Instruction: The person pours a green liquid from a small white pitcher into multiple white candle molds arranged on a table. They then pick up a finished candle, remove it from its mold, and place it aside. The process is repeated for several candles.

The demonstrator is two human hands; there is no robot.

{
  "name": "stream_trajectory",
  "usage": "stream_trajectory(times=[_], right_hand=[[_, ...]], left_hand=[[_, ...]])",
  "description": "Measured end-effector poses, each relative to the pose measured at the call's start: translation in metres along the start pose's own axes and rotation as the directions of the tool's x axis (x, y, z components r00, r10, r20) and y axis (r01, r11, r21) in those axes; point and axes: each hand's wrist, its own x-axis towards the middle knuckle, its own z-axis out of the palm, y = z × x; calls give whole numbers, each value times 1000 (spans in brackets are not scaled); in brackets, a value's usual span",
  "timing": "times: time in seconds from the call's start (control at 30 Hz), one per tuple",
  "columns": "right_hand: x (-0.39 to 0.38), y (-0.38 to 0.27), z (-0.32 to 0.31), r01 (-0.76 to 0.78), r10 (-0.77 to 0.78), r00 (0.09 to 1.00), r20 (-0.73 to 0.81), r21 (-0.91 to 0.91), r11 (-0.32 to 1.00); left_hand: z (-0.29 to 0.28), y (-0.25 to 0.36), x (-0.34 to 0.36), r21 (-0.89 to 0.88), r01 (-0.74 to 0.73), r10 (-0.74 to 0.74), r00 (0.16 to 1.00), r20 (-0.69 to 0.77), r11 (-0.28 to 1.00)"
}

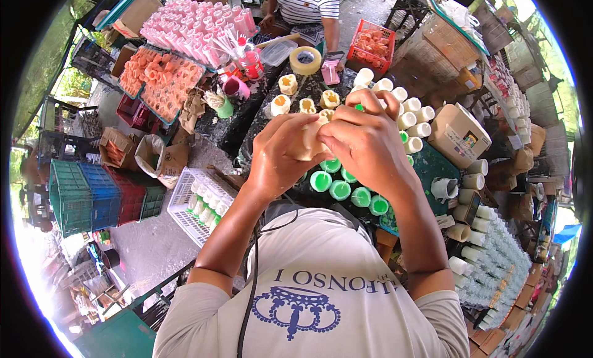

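Observation:
My two hands meet above the middle of the table. Between them is a cream-coloured, waxy-looking piece (311,142), mostly hidden by the fingers. My left hand (278,151) wraps round its left side. My right hand (365,139) grips the right side, thumb and fingers bent over its top. Just beyond them stand several cream cups with wavy openings (330,99), some orange inside. Under and beside my right hand are several green-filled round candles (340,189) with wicks. White cylinders (419,130) lie in rows to the right.
Across the table sits a person in a striped shirt (307,5), one hand by a pink object (330,72). Nearby lie a tape roll (305,60) and a red crate (371,44). Pink cylinders (191,28) fill the far left. A white basket (185,217) stands at my left, a cardboard box (459,133) right.

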Motion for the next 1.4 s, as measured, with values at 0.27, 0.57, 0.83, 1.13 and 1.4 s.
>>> stream_trajectory(times=[0.27,0.57,0.83,1.13,1.4], right_hand=[[1,3,-16,4,-9,999,41,131,991],[-4,-1,-6,44,-45,999,7,117,992],[-16,14,4,-99,77,983,169,128,987],[-30,29,-30,-295,382,916,-124,439,849],[-66,9,5,-415,457,890,12,440,797]], left_hand=[[-14,8,3,234,-93,82,995,57,968],[-8,9,4,123,-143,144,990,3,982],[6,9,-3,120,31,-44,993,106,992],[11,-24,-19,-260,282,-270,959,80,923],[37,-56,-19,-886,449,-747,548,376,-116]])
